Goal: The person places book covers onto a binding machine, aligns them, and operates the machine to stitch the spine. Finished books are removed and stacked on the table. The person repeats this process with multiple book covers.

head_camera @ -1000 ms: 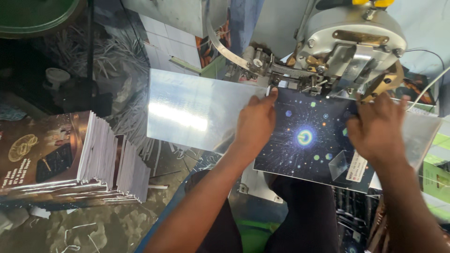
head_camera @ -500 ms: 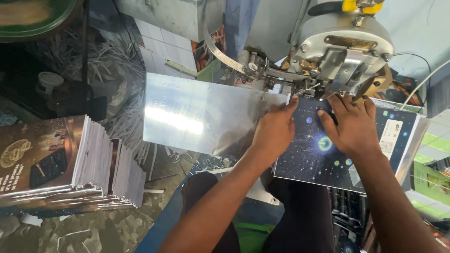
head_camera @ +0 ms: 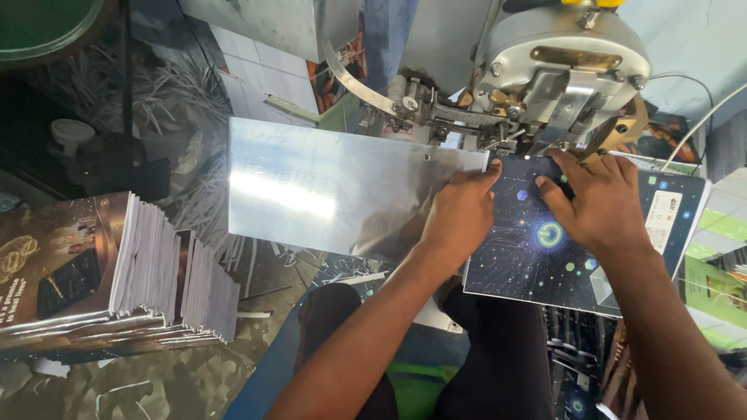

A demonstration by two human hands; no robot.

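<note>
Both hands press flat, fingers spread, on a dark star-patterned booklet (head_camera: 537,257) lying at about 3 o'clock under the head of a grey wire-stitching machine (head_camera: 560,62): left hand (head_camera: 461,214) at its left edge, right hand (head_camera: 603,204) on the cover. The booklet looks thin, light, floppy and glossy, likely slippery, so best steadied by flat palms near the spine. A stack of similar booklets (head_camera: 117,272) sits at 9 o'clock.

Light is uneven: daylight falls from above and the right, leaving the upper left corner dim. A strong white glare streaks across the shiny metal plate (head_camera: 334,187), washing out its surface. The stack of booklets (head_camera: 109,272) catches softer sheen on its covers. Focus is fairly sharp at centre; edges look slightly stretched and soft.
</note>
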